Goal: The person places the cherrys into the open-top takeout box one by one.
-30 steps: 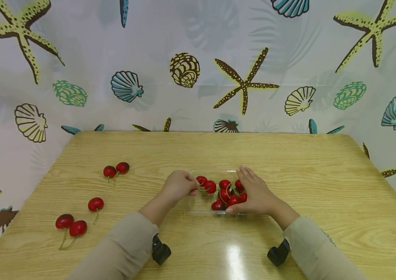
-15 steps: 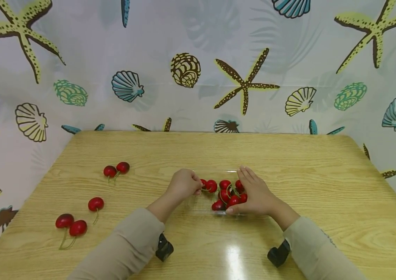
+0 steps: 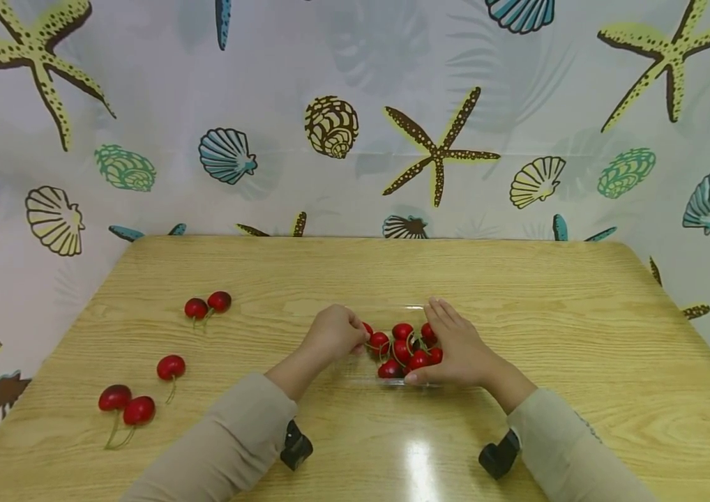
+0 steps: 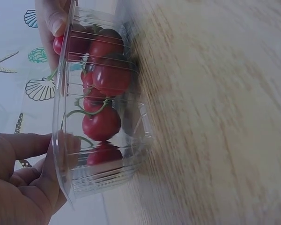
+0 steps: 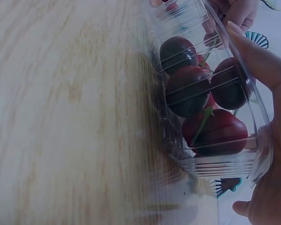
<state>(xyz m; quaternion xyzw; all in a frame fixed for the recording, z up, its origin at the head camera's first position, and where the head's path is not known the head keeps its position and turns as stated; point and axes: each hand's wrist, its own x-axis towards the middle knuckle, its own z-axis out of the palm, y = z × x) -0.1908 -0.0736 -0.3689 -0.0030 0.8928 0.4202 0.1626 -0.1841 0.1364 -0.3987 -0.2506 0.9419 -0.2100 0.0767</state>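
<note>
A clear plastic container (image 3: 355, 381) stands on the table, with several red cherries (image 3: 402, 350) bunched mostly toward its right end. My left hand (image 3: 335, 335) reaches over the left end, thumb and fingers pinching green cherry stems; the fingertips are partly hidden in the head view. In the left wrist view a cherry (image 4: 101, 123) with its stem lies close to those fingers, seen through the wall. My right hand (image 3: 460, 348) grips the container's right end, thumb on the near rim and fingers on the far one.
On the table's left side lie a pair of cherries (image 3: 220, 301) toward the back, a single cherry (image 3: 171, 367), and a joined pair (image 3: 139, 411) nearer the front. A shell-patterned cloth (image 3: 280, 174) hangs behind the wooden table (image 3: 549, 293).
My left hand has moved right, farther over the container, and the cherries by its fingers have shifted slightly right and toward me. My right hand stays put.
</note>
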